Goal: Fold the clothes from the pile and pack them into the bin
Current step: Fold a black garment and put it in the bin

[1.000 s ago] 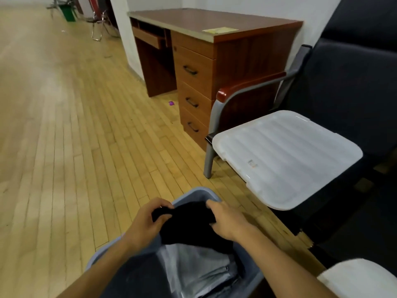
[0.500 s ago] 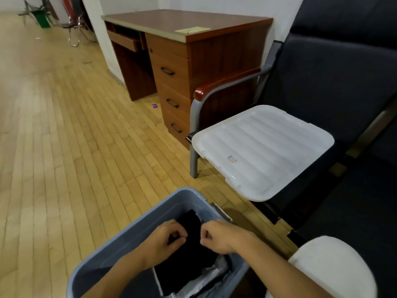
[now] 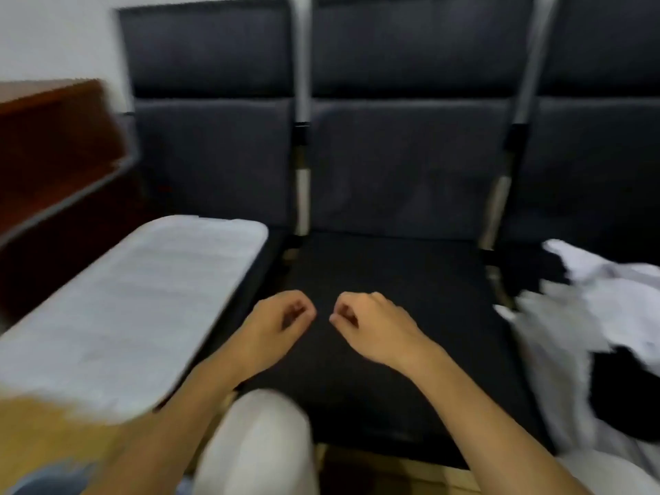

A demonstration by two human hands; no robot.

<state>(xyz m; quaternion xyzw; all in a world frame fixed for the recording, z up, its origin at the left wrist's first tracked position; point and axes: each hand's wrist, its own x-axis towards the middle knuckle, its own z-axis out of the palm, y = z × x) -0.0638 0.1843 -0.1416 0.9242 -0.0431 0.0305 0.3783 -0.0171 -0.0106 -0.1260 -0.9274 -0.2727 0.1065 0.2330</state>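
Note:
Both hands hover close together above the black middle seat (image 3: 396, 269) of a row of chairs. My left hand (image 3: 282, 323) and my right hand (image 3: 368, 326) each have their fingers curled in and hold nothing. The pile of clothes (image 3: 589, 316), white and black garments in a heap, lies on the seat to the right, apart from my right hand. Only a blurred blue corner of the bin (image 3: 46, 480) shows at the bottom left, and its contents are out of view.
The bin's white lid (image 3: 135, 309) lies across the left seat. A brown wooden desk (image 3: 53, 137) stands further left. My knees in white trousers (image 3: 257, 441) are below the hands. The whole frame is motion-blurred.
Both hands let go of the black garment in the bin and lifted away. My view swung right, from the bin and floor to the chair seats and the pile.

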